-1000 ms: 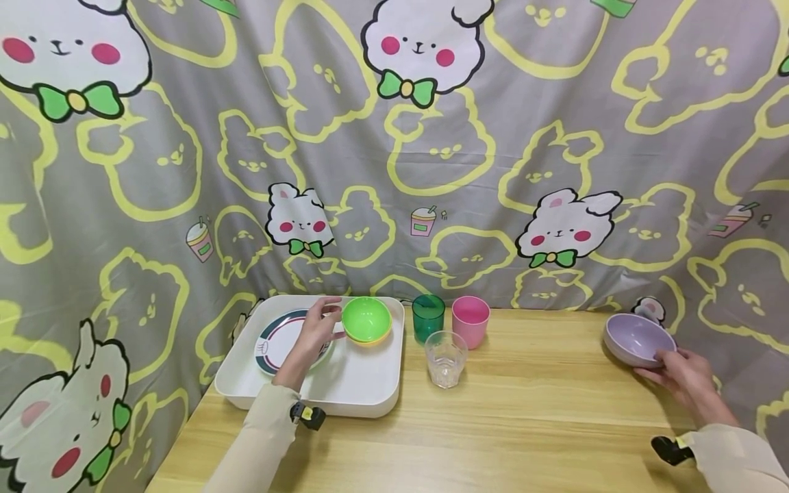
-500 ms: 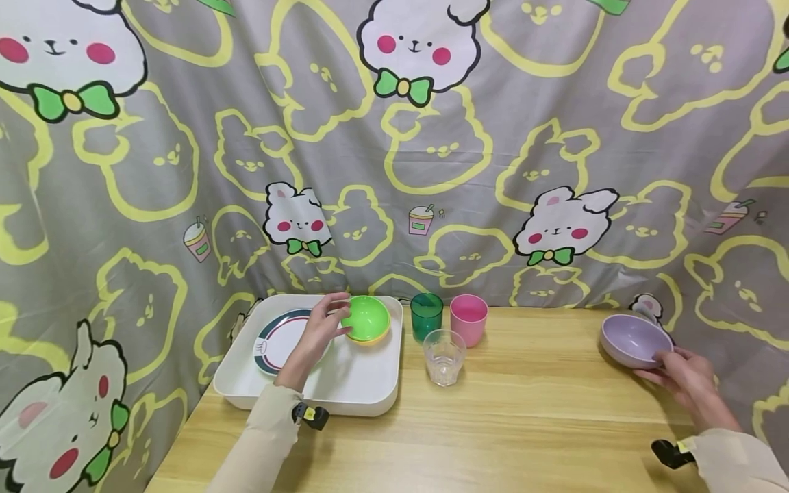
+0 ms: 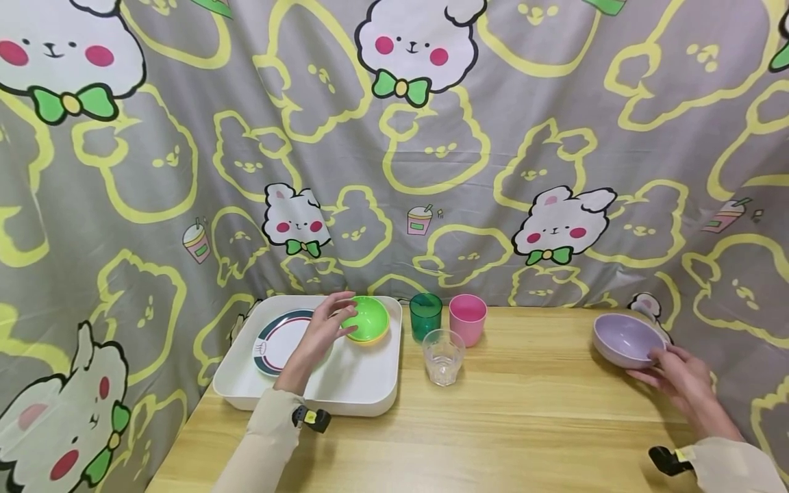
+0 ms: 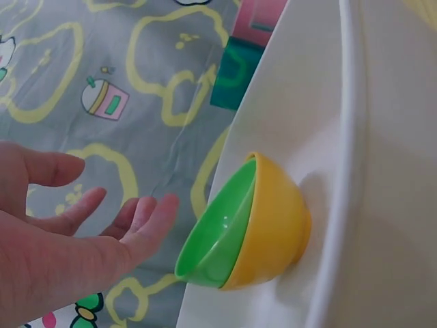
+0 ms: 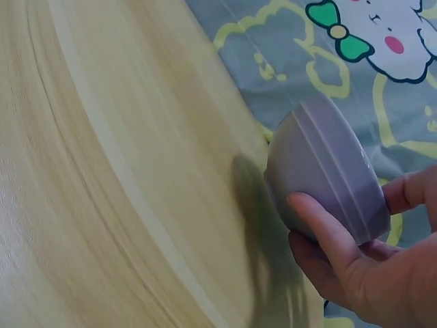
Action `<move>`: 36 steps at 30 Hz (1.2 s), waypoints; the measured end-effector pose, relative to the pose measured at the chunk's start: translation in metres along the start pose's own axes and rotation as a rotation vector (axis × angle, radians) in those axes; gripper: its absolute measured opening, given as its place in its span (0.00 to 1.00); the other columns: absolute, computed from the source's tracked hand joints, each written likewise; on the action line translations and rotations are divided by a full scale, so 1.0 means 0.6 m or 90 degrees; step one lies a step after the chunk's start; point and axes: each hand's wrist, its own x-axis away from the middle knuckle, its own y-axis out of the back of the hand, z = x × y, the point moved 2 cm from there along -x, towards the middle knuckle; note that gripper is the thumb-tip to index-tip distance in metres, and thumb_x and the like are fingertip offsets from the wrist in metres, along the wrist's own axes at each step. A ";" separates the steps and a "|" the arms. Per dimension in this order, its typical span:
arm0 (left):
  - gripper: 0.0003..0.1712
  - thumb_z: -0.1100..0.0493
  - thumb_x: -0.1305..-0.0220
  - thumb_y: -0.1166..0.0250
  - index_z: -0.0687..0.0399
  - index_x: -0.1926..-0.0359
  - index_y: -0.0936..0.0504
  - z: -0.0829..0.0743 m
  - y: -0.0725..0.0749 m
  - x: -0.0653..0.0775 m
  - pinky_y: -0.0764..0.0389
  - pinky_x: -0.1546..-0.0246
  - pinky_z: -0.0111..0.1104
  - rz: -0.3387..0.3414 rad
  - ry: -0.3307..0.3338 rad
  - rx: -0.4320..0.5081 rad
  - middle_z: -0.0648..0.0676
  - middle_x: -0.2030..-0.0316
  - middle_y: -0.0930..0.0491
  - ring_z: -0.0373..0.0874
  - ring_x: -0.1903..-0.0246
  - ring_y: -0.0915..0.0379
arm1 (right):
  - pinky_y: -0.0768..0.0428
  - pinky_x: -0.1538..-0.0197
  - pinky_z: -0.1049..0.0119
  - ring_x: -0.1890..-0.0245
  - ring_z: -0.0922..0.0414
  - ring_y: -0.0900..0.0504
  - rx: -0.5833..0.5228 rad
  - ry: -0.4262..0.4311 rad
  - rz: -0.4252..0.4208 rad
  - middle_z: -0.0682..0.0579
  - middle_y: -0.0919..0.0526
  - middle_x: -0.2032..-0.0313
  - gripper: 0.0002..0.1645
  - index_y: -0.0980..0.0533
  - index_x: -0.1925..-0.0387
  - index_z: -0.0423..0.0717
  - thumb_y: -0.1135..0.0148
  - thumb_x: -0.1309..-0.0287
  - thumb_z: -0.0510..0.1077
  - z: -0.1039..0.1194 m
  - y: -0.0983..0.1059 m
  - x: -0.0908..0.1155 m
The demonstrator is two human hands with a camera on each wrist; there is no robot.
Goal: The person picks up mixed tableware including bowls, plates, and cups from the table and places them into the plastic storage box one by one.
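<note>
My right hand [image 3: 681, 380] grips a purple bowl [image 3: 627, 337] at its near right side. In the right wrist view the fingers lie under the bowl [image 5: 324, 171] and the thumb is at its rim; its shadow falls on the tabletop apart from it. Over the white tray [image 3: 370, 394], my left hand [image 3: 320, 335] hovers beside a green bowl [image 3: 372, 316]. That bowl sits nested in a yellow bowl [image 4: 276, 219]. A gap shows between the left fingers and both bowls in the left wrist view. Partly behind the left hand lies a white plate with a dark green rim [image 3: 280, 339].
To the right of the tray stand a green cup [image 3: 425, 318], a pink cup [image 3: 468, 322] and a clear glass [image 3: 443, 359], close together. A patterned curtain [image 3: 345, 137] hangs along the back and sides of the wooden table [image 3: 524, 424].
My right hand has shifted slightly left with the purple bowl. My left hand has moved a little to the right, now overlapping the green bowl's left edge in the head view.
</note>
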 end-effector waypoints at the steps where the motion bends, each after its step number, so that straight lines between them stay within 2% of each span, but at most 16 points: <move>1: 0.23 0.66 0.23 0.45 0.63 0.31 0.32 -0.001 -0.001 0.001 0.22 0.38 0.52 0.003 -0.001 0.002 0.71 0.34 0.34 0.55 0.42 0.29 | 0.15 0.47 0.58 0.70 0.68 0.19 0.000 0.004 0.004 0.25 0.77 0.26 0.47 0.78 0.24 0.36 0.61 0.28 0.33 0.001 -0.002 0.002; 4: 0.23 0.65 0.23 0.44 0.62 0.31 0.31 -0.005 -0.005 0.003 0.22 0.38 0.51 0.009 -0.006 0.002 0.71 0.34 0.34 0.56 0.41 0.28 | 0.15 0.48 0.58 0.69 0.68 0.18 -0.009 0.014 0.015 0.25 0.78 0.26 0.47 0.79 0.24 0.36 0.61 0.27 0.34 0.004 -0.007 0.006; 6: 0.23 0.63 0.23 0.43 0.60 0.31 0.31 -0.006 -0.007 0.005 0.21 0.38 0.50 0.014 -0.006 -0.003 0.71 0.33 0.34 0.58 0.40 0.28 | 0.14 0.48 0.58 0.69 0.67 0.17 -0.021 0.024 0.022 0.21 0.75 0.27 0.47 0.78 0.24 0.36 0.59 0.27 0.34 0.007 -0.012 0.009; 9: 0.23 0.62 0.23 0.42 0.59 0.31 0.31 -0.008 -0.010 0.006 0.21 0.38 0.49 0.022 -0.004 0.003 0.70 0.33 0.34 0.59 0.39 0.29 | 0.14 0.49 0.56 0.68 0.64 0.16 -0.056 0.036 0.036 0.18 0.65 0.32 0.48 0.75 0.22 0.39 0.57 0.27 0.33 0.012 -0.018 0.014; 12: 0.24 0.62 0.22 0.43 0.59 0.30 0.32 -0.011 -0.013 0.007 0.21 0.38 0.51 0.030 -0.013 0.006 0.71 0.33 0.35 0.61 0.38 0.29 | 0.14 0.49 0.55 0.66 0.62 0.15 -0.090 0.042 0.044 0.25 0.49 0.41 0.45 0.60 0.18 0.51 0.54 0.27 0.33 0.017 -0.024 0.020; 13: 0.23 0.62 0.22 0.43 0.59 0.30 0.32 -0.011 -0.015 0.007 0.21 0.39 0.52 0.032 -0.015 0.008 0.71 0.33 0.35 0.60 0.39 0.29 | 0.14 0.49 0.55 0.66 0.61 0.15 -0.095 0.046 0.051 0.27 0.47 0.42 0.44 0.59 0.18 0.51 0.54 0.27 0.32 0.019 -0.027 0.022; 16: 0.24 0.61 0.22 0.43 0.61 0.30 0.32 -0.013 -0.021 0.008 0.19 0.41 0.52 0.036 -0.023 0.009 0.71 0.34 0.35 0.59 0.40 0.28 | 0.14 0.49 0.56 0.65 0.60 0.15 -0.100 0.056 0.074 0.34 0.44 0.43 0.44 0.60 0.18 0.51 0.53 0.26 0.33 0.022 -0.036 0.028; 19: 0.24 0.60 0.21 0.44 0.61 0.30 0.31 -0.014 -0.028 0.008 0.18 0.43 0.52 0.040 -0.023 0.010 0.70 0.34 0.34 0.59 0.40 0.27 | 0.14 0.47 0.57 0.64 0.60 0.14 -0.101 0.066 0.106 0.35 0.45 0.42 0.48 0.72 0.20 0.43 0.54 0.25 0.34 0.023 -0.046 0.035; 20: 0.24 0.60 0.21 0.44 0.61 0.30 0.32 -0.014 -0.030 0.007 0.18 0.43 0.52 0.043 -0.022 0.013 0.71 0.34 0.34 0.59 0.40 0.27 | 0.14 0.47 0.57 0.64 0.60 0.14 -0.106 0.069 0.114 0.37 0.44 0.42 0.47 0.72 0.20 0.43 0.54 0.25 0.34 0.022 -0.049 0.036; 22: 0.23 0.60 0.21 0.44 0.60 0.30 0.32 -0.013 -0.034 0.006 0.19 0.42 0.52 0.047 -0.021 0.018 0.71 0.33 0.34 0.60 0.39 0.27 | 0.14 0.48 0.56 0.63 0.59 0.13 -0.124 0.078 0.127 0.42 0.35 0.45 0.46 0.66 0.19 0.50 0.53 0.25 0.33 0.020 -0.052 0.039; 24: 0.24 0.60 0.21 0.45 0.60 0.29 0.33 -0.012 -0.037 0.005 0.20 0.41 0.53 0.054 -0.022 0.025 0.71 0.33 0.35 0.59 0.40 0.27 | 0.13 0.49 0.55 0.62 0.57 0.13 -0.141 0.093 0.136 0.52 0.27 0.51 0.40 0.47 0.20 0.62 0.52 0.26 0.32 0.018 -0.056 0.042; 26: 0.24 0.60 0.21 0.45 0.60 0.29 0.33 -0.011 -0.040 0.003 0.20 0.40 0.53 0.058 -0.023 0.034 0.72 0.32 0.36 0.62 0.38 0.28 | 0.12 0.52 0.54 0.62 0.56 0.13 -0.162 0.112 0.152 0.57 0.21 0.57 0.31 0.28 0.32 0.65 0.51 0.26 0.31 0.018 -0.061 0.045; 27: 0.24 0.60 0.21 0.45 0.60 0.29 0.33 -0.012 -0.041 0.003 0.20 0.40 0.53 0.059 -0.024 0.038 0.72 0.32 0.37 0.64 0.37 0.29 | 0.12 0.53 0.54 0.61 0.54 0.12 -0.172 0.122 0.160 0.58 0.19 0.60 0.28 0.22 0.40 0.63 0.51 0.27 0.30 0.019 -0.064 0.047; 29: 0.24 0.60 0.21 0.45 0.61 0.29 0.34 -0.011 -0.044 0.003 0.20 0.41 0.53 0.063 -0.026 0.045 0.72 0.31 0.37 0.67 0.36 0.32 | 0.11 0.54 0.54 0.61 0.54 0.12 -0.180 0.135 0.172 0.57 0.18 0.60 0.23 0.18 0.51 0.58 0.52 0.27 0.30 0.022 -0.072 0.052; 30: 0.25 0.60 0.21 0.45 0.61 0.29 0.34 -0.011 -0.045 0.003 0.19 0.41 0.53 0.064 -0.027 0.046 0.72 0.31 0.37 0.69 0.35 0.33 | 0.11 0.55 0.54 0.61 0.54 0.12 -0.182 0.140 0.177 0.57 0.18 0.59 0.22 0.19 0.52 0.57 0.52 0.27 0.30 0.023 -0.076 0.055; 36: 0.26 0.58 0.21 0.43 0.60 0.28 0.34 -0.012 -0.056 0.001 0.21 0.41 0.55 0.078 -0.027 0.048 0.67 0.33 0.33 0.69 0.34 0.35 | 0.10 0.58 0.54 0.61 0.53 0.12 -0.182 0.187 0.204 0.55 0.17 0.57 0.23 0.18 0.51 0.54 0.55 0.26 0.28 0.030 -0.100 0.067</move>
